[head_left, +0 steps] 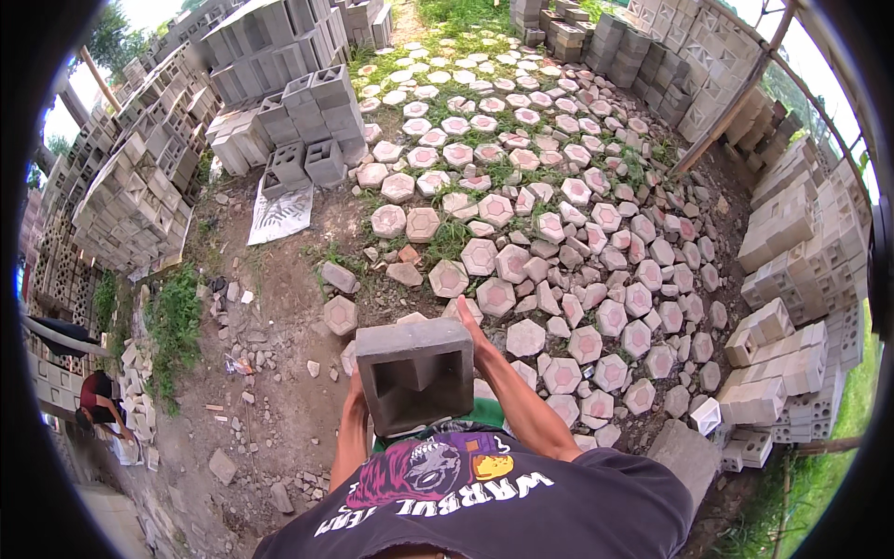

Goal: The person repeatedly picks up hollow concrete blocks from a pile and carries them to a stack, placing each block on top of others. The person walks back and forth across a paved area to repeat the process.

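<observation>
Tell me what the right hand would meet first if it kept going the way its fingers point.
The right hand, flat against the grey hollow concrete block, points forward and down. Its line seems to reach the hexagonal paving stones on the ground first, though depth is hard to judge.

- The hollow concrete block was grey and square, its open face turned up toward the camera, showing a deep recess with angled inner walls.
- It sat level between the two hands, held against the chest: the left hand at its left side, the right hand gripping its upper right corner.
</observation>
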The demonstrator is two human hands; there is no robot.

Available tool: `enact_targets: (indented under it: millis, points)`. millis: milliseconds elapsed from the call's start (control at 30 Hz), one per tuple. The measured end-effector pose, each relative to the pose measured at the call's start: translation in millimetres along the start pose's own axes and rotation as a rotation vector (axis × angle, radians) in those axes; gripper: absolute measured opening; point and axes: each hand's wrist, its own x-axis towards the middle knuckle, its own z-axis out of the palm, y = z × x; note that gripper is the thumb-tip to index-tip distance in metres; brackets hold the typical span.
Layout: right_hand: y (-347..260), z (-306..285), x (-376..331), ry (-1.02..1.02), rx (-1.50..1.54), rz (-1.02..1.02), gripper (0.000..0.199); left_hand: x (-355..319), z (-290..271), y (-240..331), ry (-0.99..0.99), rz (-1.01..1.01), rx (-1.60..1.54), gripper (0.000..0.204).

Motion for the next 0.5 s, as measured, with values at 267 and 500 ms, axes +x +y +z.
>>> enact_targets:
  millis: [267,500]
  points:
    - [-77.3,57.6,36.3,0.259,0.156,-0.281,0.086,151.0,27.6,97.8,-0.279,-0.162,0.169,0.068]
    - [-117.6,63.8,71.8,0.438,0.206,-0.392,0.070,221.3,67.6,154.1,-0.458,-0.309,0.283,0.067]
